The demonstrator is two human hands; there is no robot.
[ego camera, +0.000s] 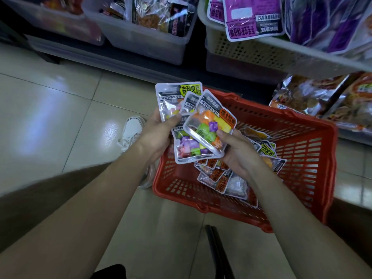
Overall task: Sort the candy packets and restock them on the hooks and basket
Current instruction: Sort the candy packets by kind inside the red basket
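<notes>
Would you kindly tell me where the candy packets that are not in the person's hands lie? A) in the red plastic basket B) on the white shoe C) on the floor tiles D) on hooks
A: the loose candy packets lie inside the red plastic basket, under the left hand and right hand that grip the held packets.

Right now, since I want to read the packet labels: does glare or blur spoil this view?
Head view: the candy packets in the left hand and right hand are sharp, lightly sheened; glare patches sit on the floor tiles; the purple packets top right look smeared.
</notes>
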